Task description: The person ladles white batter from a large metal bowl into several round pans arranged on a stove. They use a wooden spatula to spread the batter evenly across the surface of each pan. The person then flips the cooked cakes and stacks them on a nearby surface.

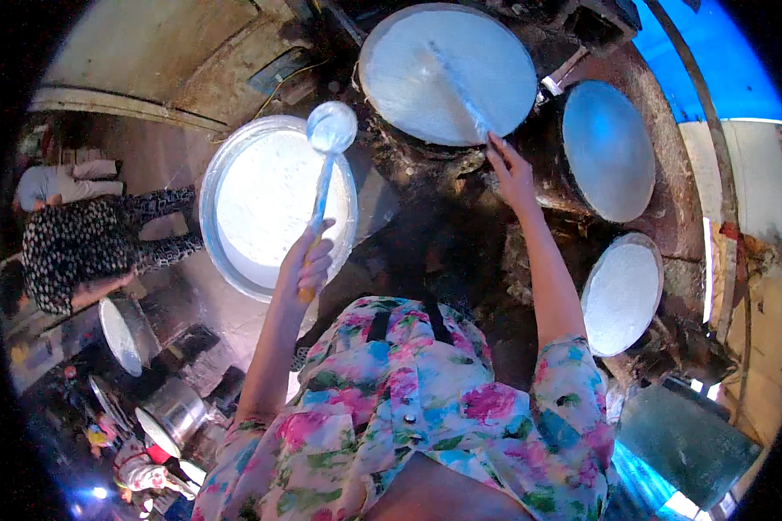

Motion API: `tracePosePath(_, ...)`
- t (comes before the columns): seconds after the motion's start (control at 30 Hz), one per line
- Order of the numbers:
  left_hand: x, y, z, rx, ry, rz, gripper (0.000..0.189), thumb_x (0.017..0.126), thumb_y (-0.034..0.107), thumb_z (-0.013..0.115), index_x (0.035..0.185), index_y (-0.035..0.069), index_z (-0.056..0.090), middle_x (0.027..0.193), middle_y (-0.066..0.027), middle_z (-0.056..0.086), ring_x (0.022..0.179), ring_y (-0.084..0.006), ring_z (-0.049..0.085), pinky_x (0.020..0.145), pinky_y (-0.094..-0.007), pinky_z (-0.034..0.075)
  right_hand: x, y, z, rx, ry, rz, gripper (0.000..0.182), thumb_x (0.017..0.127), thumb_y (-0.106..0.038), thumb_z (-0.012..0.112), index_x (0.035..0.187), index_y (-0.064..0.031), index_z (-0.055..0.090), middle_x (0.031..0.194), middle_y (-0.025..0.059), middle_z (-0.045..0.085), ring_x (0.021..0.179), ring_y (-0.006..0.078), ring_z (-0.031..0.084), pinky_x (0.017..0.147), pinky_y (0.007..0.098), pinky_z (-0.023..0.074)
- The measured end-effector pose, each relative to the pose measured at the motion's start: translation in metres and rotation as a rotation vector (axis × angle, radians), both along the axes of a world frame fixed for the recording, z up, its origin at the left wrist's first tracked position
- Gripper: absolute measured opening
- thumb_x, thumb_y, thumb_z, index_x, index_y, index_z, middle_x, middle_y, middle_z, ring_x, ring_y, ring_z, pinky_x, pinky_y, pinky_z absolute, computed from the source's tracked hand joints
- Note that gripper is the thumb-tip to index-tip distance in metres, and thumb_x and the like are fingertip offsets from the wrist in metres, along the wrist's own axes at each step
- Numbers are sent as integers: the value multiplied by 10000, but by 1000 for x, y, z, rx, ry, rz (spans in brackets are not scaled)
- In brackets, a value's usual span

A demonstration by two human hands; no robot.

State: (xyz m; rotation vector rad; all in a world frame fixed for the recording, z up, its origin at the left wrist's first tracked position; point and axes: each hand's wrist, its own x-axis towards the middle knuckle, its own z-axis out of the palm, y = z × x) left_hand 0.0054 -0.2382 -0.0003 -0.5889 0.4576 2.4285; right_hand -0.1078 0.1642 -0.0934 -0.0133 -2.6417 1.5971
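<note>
My left hand [307,264] grips a long-handled ladle [321,189] by its yellowish lower handle. The ladle's round metal bowl [332,127] hangs over the far rim of a wide metal basin [210,221]. White liquid [264,202], glaring in the light, fills much of this basin. Ahead, my right hand [511,169] pinches the near end of a thin pale stick [457,88] with its fingertips. That stick slants across a big round white surface [397,71] set on a dark, sooty stove base; whether it touches the surface cannot be told.
Two more round pale surfaces, one bluish [609,150] and one white [623,296], stand to the right. A person [78,251] in patterned clothes is at the left. Metal pots [173,413] stand at lower left, a dark green panel [684,443] at lower right.
</note>
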Motion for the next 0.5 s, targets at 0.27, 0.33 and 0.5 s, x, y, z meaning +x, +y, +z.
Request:
tracePosePath(0.27,54,-51,-14,142,-150,172,356,1023,252,377,1285,10,391,660,10,332,402,-25,297,272,-153,267,-65,-48,0,48,-75,167,379,929,-288,579,1276,-134,574,1266,126,587,1144,250,569,957,328,430)
tracePosePath(0.33,64,-57,-14,143,-161,203,349,1021,251,386,1275,12,400,660,11,329,401,-25,295,277,-151,274,-56,-50,3,82,-114,165,389,930,-276,578,1293,-137,562,1273,127,583,1117,210,576,952,326,434)
tracePosePath(0.5,74,-74,-18,147,-140,207,336,1017,252,399,1256,16,419,660,13,332,404,-23,295,284,-146,281,4,-47,-8,-88,-42,-103,398,941,-238,552,1303,-72,544,1271,108,584,1169,192,541,978,312,409)
